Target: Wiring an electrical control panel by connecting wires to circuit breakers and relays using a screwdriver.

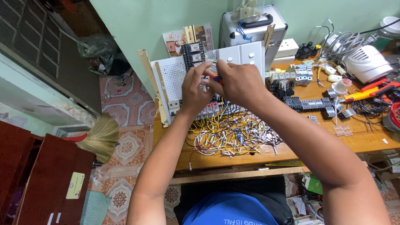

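Note:
A white perforated panel [175, 77] stands tilted on the wooden table [366, 141], with black relay sockets [192, 53] and a row of small breakers along it. My right hand [241, 81] is shut on a screwdriver with an orange and dark handle [216, 78], its tip hidden at the panel. My left hand [196, 85] pinches something small on the panel beside the tool; what it grips is hidden. A tangle of yellow and white wires [229, 133] hangs from the panel toward the table's front edge.
Black and white relay parts [306, 103] lie to the right, with orange-handled pliers [366, 92], a white appliance [366, 62] and a silver case [254, 27] behind the panel. A broom [100, 137] and a red-brown cabinet [46, 179] stand on the tiled floor at left.

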